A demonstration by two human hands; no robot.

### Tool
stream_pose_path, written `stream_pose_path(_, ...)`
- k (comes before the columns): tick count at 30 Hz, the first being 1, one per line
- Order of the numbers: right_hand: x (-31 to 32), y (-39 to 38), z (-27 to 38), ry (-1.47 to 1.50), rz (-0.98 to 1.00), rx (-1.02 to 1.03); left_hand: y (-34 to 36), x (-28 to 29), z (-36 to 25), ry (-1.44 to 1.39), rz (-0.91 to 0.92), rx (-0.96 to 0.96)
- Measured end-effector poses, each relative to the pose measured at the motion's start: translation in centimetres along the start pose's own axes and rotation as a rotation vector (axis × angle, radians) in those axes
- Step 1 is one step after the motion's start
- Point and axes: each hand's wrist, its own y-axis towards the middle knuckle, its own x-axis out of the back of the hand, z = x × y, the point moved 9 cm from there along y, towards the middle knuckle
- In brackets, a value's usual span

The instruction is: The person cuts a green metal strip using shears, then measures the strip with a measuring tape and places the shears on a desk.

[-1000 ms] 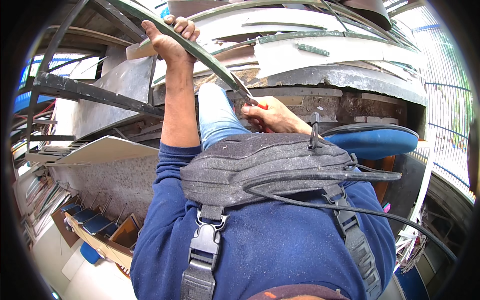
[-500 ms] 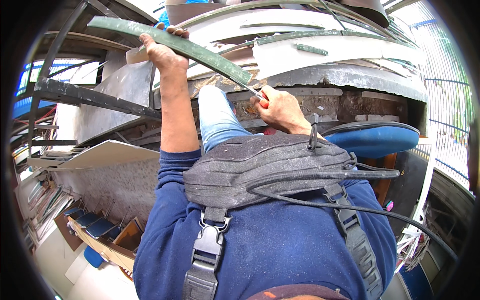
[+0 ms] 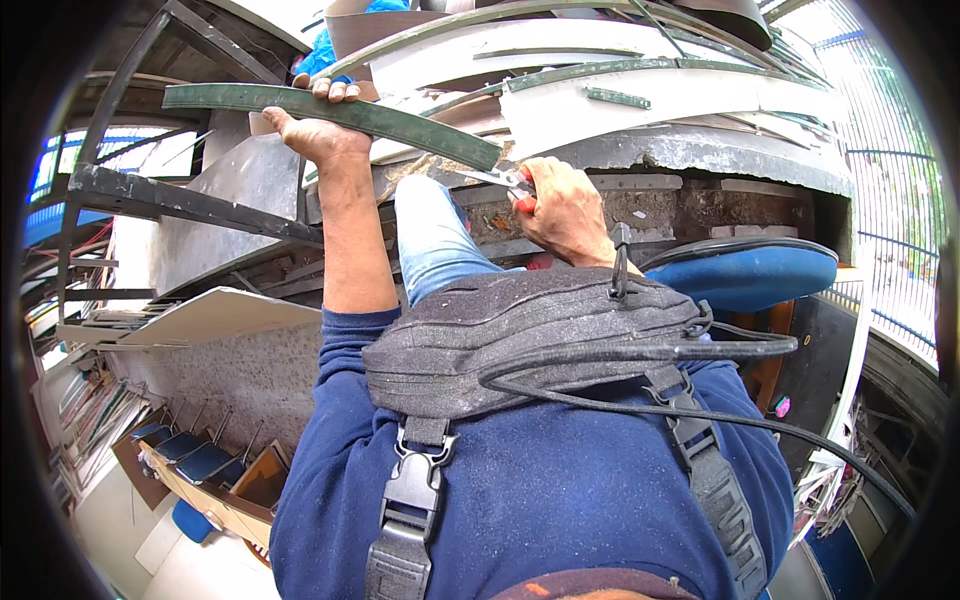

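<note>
Left hand [image 3: 315,128] first: my fingers curl over the top edge of a long dark green strip [image 3: 330,113] and my palm backs it from below, so I am gripping it closed-fisted near its left half. I hold it up and out at arm's length, probably to keep the far end steady and clear of my knee [image 3: 432,240]. Its long axis runs nearly level across the view, left end pointing out to my left, right end dipping a little toward my other hand. That right end sits just above the pile of pale sheets [image 3: 600,80] and the rough grey slab [image 3: 700,150].

Moving right, my right hand [image 3: 565,205] is clenched around red-handled pliers [image 3: 500,182]. Their metal nose points left, meeting the strip's right end; whether it actually bites the strip I cannot tell, the spot is small and shadowed. Holding one end high and working the other low keeps the strip taut between both hands.

Farther right, a blue seat [image 3: 745,275] sits near my right wrist.
</note>
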Motion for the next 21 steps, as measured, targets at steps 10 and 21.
stream_pose_path(10,-4.6,-1.3,0.0,0.768,0.67,-0.29,0.3,0.4,1.1,0.281,-0.15,0.009)
stream_pose_path(21,-5.9,-3.4,1.9,1.235,0.914,-0.659,0.0,0.2,0.9,0.476,-0.247,-0.096)
